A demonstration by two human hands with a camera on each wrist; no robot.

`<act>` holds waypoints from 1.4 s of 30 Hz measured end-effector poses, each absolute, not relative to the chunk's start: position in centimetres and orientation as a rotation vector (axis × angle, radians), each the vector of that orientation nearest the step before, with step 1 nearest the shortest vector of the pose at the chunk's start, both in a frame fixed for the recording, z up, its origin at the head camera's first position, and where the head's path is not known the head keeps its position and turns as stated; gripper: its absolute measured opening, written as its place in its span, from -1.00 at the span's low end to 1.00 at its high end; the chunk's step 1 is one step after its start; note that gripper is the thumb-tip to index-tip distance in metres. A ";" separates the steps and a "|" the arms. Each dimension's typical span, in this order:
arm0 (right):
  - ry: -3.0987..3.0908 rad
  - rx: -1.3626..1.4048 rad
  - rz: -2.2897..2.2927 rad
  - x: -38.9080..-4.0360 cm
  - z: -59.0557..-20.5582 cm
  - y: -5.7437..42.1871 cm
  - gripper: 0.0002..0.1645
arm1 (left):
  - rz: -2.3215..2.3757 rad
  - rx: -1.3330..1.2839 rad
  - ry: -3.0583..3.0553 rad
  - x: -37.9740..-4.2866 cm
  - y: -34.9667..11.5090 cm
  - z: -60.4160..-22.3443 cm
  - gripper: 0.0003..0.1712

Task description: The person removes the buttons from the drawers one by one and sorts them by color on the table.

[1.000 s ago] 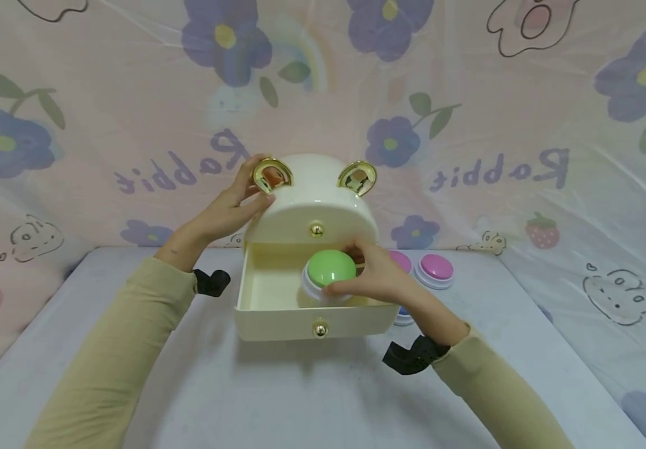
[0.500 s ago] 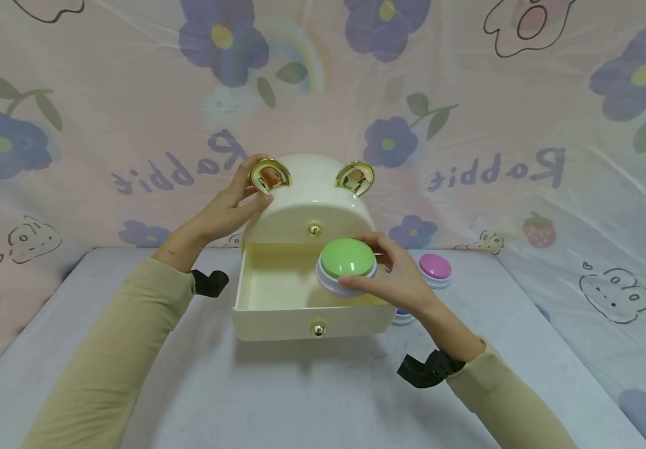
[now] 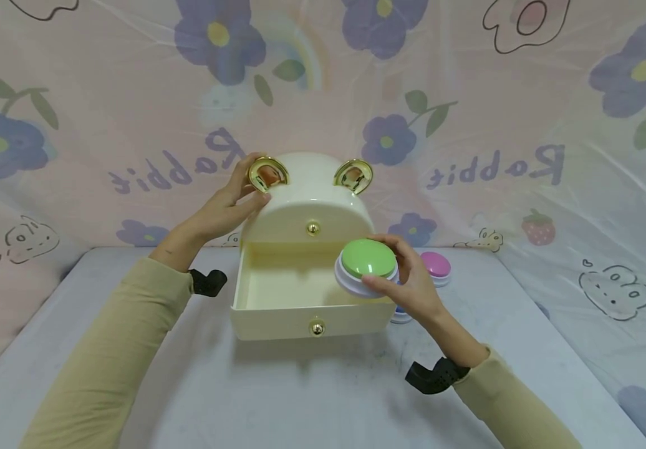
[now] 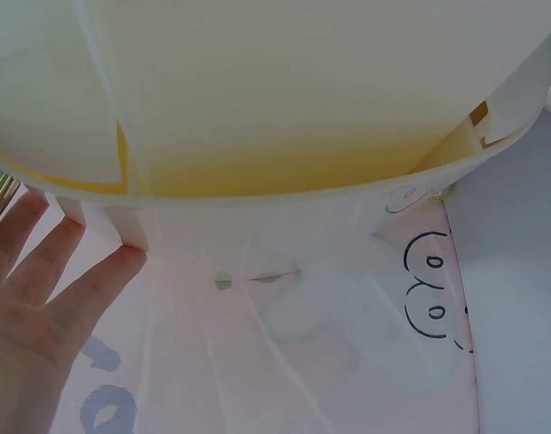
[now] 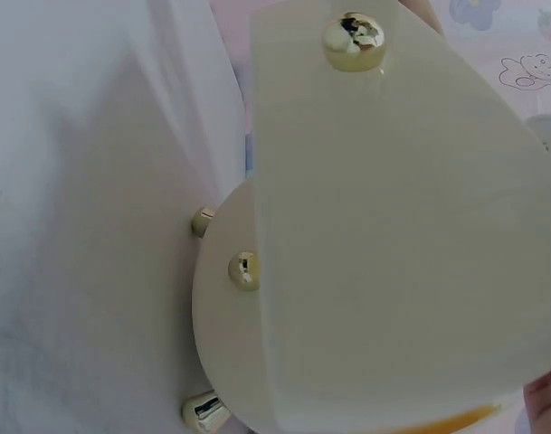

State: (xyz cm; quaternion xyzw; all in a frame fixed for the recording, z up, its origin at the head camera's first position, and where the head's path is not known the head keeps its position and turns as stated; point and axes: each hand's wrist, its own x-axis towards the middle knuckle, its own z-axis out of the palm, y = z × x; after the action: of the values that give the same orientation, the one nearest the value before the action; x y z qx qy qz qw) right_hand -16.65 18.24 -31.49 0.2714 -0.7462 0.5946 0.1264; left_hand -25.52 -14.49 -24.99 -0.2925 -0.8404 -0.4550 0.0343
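Note:
My right hand [image 3: 413, 280] grips a round buzzer button with a green dome [image 3: 368, 257] and white base, thumb in front and fingers behind. It is above the right end of a pulled-out drawer [image 3: 278, 323] in a cream cabinet [image 3: 308, 178] with gold ears. No other thing shows in the visible part of the drawer. My left hand [image 3: 224, 209] rests against the cabinet's upper left, thumb on the front by the gold ear [image 3: 269, 174]. In the left wrist view its fingers [image 4: 99, 280] lie fairly straight, tips touching the wall. The button is not seen in the wrist views.
Right of the drawer, partly hidden by my right hand, are a pink-topped button [image 3: 436, 264] and a blue-topped one [image 3: 401, 314]. Gold feet [image 5: 205, 411] support the cabinet on the white table [image 3: 300, 399]. A printed curtain [image 3: 463, 93] hangs close behind.
My right hand has lifted the green button up from inside the drawer and carried it to the right. The left hand stays in place on the cabinet.

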 end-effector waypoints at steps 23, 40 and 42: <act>-1.946 0.548 1.681 -15.0 -33.6 22.2 -0.26 | -1.400 -0.917 -2.588 -25.2 -14.4 -24.8 -0.18; -2.115 0.448 1.511 -14.4 -35.8 25.5 -0.42 | -1.395 -0.907 -2.582 -25.4 -14.4 -25.0 -0.22; -2.139 0.461 1.496 -14.5 -36.1 25.8 -0.43 | -1.394 -0.908 -2.582 -25.4 -14.4 -25.1 -0.23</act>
State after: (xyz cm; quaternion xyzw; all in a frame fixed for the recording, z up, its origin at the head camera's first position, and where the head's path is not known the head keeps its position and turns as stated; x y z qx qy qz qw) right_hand -14.52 25.85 -36.12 0.1687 -0.7827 0.5475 0.2430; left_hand -25.45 -14.44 -25.06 -0.2955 -0.8401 -0.4535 0.0351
